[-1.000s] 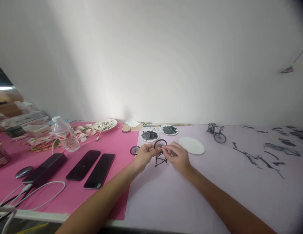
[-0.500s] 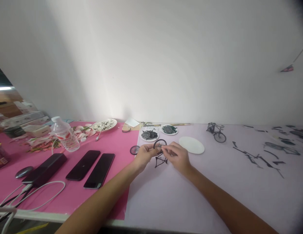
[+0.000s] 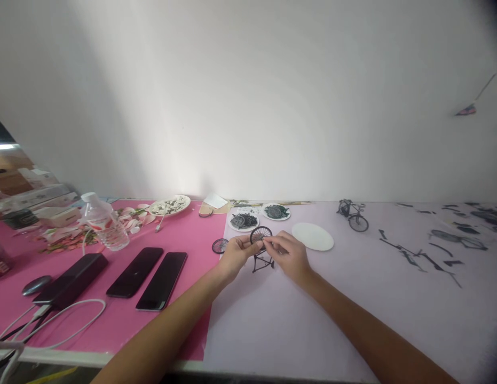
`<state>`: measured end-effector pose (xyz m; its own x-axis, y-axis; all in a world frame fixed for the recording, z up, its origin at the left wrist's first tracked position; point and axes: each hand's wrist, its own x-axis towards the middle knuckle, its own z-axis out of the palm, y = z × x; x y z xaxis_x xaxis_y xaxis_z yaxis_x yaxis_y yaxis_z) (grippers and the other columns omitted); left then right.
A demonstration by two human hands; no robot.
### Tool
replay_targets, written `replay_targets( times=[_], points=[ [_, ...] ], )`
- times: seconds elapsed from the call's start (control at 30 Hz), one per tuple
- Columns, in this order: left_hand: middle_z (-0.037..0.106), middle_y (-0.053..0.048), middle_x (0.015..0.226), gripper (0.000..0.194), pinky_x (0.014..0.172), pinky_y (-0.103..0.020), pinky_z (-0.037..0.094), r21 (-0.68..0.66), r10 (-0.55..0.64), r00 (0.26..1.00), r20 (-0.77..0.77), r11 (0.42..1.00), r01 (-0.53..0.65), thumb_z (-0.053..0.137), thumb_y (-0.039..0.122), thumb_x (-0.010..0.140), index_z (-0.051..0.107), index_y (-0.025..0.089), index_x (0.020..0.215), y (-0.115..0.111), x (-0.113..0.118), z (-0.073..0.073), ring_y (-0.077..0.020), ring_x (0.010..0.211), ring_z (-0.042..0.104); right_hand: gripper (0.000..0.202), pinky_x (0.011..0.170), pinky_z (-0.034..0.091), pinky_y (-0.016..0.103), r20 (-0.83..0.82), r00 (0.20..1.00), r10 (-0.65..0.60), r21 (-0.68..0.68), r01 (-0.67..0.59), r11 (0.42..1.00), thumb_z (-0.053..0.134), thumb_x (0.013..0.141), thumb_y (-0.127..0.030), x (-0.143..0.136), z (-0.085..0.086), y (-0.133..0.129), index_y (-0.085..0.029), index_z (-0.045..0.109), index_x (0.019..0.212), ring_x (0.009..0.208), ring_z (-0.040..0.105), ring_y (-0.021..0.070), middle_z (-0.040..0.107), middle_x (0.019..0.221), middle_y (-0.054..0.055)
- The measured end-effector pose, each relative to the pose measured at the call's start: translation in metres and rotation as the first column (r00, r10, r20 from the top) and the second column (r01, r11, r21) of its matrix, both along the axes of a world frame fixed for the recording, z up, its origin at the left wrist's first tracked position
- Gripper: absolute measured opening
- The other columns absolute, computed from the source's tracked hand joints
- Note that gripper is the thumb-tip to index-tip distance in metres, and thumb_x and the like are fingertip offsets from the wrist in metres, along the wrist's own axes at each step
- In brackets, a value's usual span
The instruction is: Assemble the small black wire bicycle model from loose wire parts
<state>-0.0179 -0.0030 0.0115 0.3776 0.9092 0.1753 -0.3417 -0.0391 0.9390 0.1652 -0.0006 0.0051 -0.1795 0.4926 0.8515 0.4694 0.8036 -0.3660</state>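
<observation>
Between my hands is a small black model bicycle frame (image 3: 262,262) with a spoked wheel (image 3: 260,233) at its upper end. My left hand (image 3: 237,256) pinches it from the left, thumb and fingers near the wheel. From the right, the closed fingertips of my right hand (image 3: 287,255) meet the same spot at the wheel's hub; whatever small part they grip is hidden. A loose black wheel (image 3: 220,246) lies just left of my left hand. Beyond my right hand is a white plate (image 3: 313,237).
Two small plates (image 3: 243,228) of dark parts stand behind my hands. An assembled model bicycle (image 3: 353,215) stands back right, with scattered black pieces (image 3: 420,255) farther right. Two phones (image 3: 162,281), a water bottle (image 3: 106,223), a power block (image 3: 71,280) and cables occupy the left.
The whole view has shifted very slightly. Both hands stay together at the wheel and frame, with almost no change in their grip.
</observation>
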Motion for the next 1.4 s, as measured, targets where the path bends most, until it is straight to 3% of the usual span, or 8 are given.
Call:
replay_targets(
  times=[0.13,0.3,0.47,0.6,0.83,1.03,1.23,1.4],
  points=[
    [0.077,-0.013,0.103,0.048,0.094,-0.038,0.052,0.000,0.032,0.999,0.017,0.999,-0.032,0.087,0.039,0.074,0.073,0.011,0.110,-0.001,0.003,0.002,-0.0251,0.097,0.072,0.015,0.054,0.044,0.025,0.025,1.000,-0.014,0.040,0.013,0.999,0.065,0.092,-0.016,-0.001,0.003,-0.002,-0.023,0.073,0.102,0.060,0.052,0.0122,0.057,0.069,-0.001],
    [0.076,-0.012,0.109,0.045,0.092,-0.036,0.054,0.094,0.173,0.984,0.030,0.980,-0.176,0.085,0.038,0.076,0.068,0.014,0.110,-0.003,0.008,-0.001,-0.0248,0.100,0.071,0.015,0.060,0.047,0.027,0.070,0.994,-0.082,0.135,0.072,0.988,0.067,0.090,-0.014,-0.001,0.006,-0.003,-0.024,0.073,0.101,0.065,0.055,0.0150,0.058,0.067,0.000],
    [0.074,-0.011,0.117,0.034,0.099,-0.041,0.052,0.302,0.384,0.922,-0.046,0.885,-0.353,0.075,0.038,0.086,0.062,0.022,0.113,-0.017,0.011,0.003,-0.0273,0.111,0.069,0.015,0.058,0.046,0.026,0.060,0.996,-0.067,0.097,0.061,0.993,0.064,0.091,-0.017,0.000,0.004,-0.004,-0.024,0.071,0.102,0.059,0.052,0.0140,0.054,0.066,-0.002],
    [0.065,-0.011,0.137,0.023,0.113,-0.044,0.042,0.431,0.403,0.914,-0.054,0.835,-0.343,0.067,0.032,0.092,0.063,0.024,0.114,-0.028,0.011,0.007,-0.0287,0.132,0.058,0.017,0.056,0.044,0.026,0.034,0.998,-0.060,0.080,0.057,0.995,0.065,0.091,-0.018,-0.002,0.004,-0.008,-0.023,0.067,0.107,0.057,0.048,0.0129,0.048,0.067,-0.003],
    [0.062,-0.011,0.141,0.029,0.112,-0.042,0.043,0.443,0.415,0.906,-0.088,0.830,-0.337,0.069,0.026,0.090,0.063,0.026,0.119,-0.027,0.010,0.002,-0.0290,0.132,0.058,0.010,0.054,0.042,0.024,0.045,0.996,-0.071,0.095,0.066,0.993,0.066,0.091,-0.019,-0.004,0.003,-0.009,-0.024,0.069,0.100,0.053,0.047,0.0115,0.044,0.062,-0.005],
    [0.069,-0.008,0.131,0.040,0.108,-0.037,0.044,0.468,0.475,0.864,-0.168,0.809,-0.354,0.070,0.028,0.089,0.066,0.028,0.129,-0.025,0.008,0.002,-0.0287,0.121,0.064,0.013,0.054,0.044,0.024,0.048,0.995,-0.082,0.124,0.076,0.989,0.067,0.091,-0.019,0.000,-0.001,-0.004,-0.025,0.072,0.102,0.054,0.049,0.0120,0.049,0.061,-0.004],
    [0.074,-0.009,0.119,0.048,0.100,-0.034,0.046,0.595,0.540,0.774,-0.329,0.755,-0.274,0.060,0.031,0.095,0.059,0.025,0.142,-0.025,0.008,-0.002,-0.0298,0.114,0.067,0.016,0.055,0.043,0.024,0.085,0.990,-0.112,0.170,0.096,0.981,0.066,0.091,-0.015,0.003,0.001,0.000,-0.024,0.071,0.104,0.055,0.049,0.0118,0.051,0.062,-0.004],
    [0.075,-0.009,0.112,0.047,0.100,-0.033,0.045,0.557,0.518,0.782,-0.348,0.785,-0.272,0.062,0.034,0.093,0.062,0.025,0.139,-0.027,0.008,0.002,-0.0300,0.111,0.067,0.018,0.056,0.044,0.025,0.163,0.976,-0.146,0.199,0.113,0.974,0.066,0.091,-0.016,0.008,0.000,0.004,-0.024,0.071,0.107,0.060,0.055,0.0130,0.059,0.067,-0.001]
  ],
)
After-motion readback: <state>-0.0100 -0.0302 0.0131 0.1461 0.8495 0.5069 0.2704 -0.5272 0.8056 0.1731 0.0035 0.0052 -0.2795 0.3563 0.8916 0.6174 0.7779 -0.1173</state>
